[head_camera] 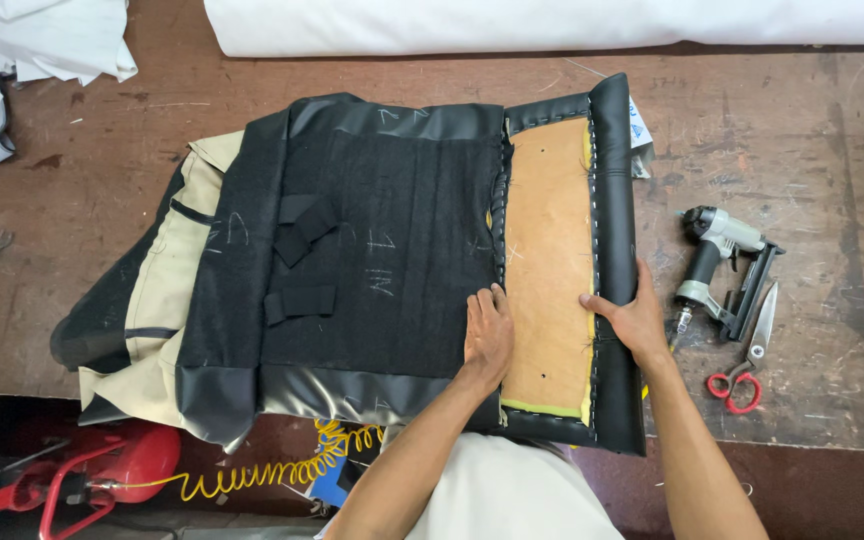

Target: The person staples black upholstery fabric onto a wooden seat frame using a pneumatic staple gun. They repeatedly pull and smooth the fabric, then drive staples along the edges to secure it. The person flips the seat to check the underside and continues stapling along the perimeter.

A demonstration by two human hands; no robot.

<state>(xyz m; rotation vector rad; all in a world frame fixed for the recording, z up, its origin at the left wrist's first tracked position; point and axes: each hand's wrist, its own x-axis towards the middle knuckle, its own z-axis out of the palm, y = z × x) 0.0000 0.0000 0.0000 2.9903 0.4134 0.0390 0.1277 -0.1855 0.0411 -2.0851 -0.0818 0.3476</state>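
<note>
seat cushion [552, 260] lies upside down on the brown wooden counter [812, 150], its tan underside board facing up and framed by a black vinyl edge stapled along the right side. black fabric cover [372, 250], marked here and there in chalk and fitted with short straps, spreads flat to the left of the board, with a beige panel [167, 300] underneath it sticking out further left. left hand [488, 335] rests palm down where the black fabric meets the board, fingers stretched out flat and gripping nothing. right hand [637, 320] is wrapped over the vinyl edge, thumb on the board side and fingers curled round the outside, holding it. just right of that hand lie a pneumatic staple gun [722, 270] and red-handled scissors [749, 355], close together. a white fabric roll [552, 25] runs along the far side of the counter. a coiled yellow air hose [272, 468] hangs below the near edge, beside a red tank [137, 455].
</note>
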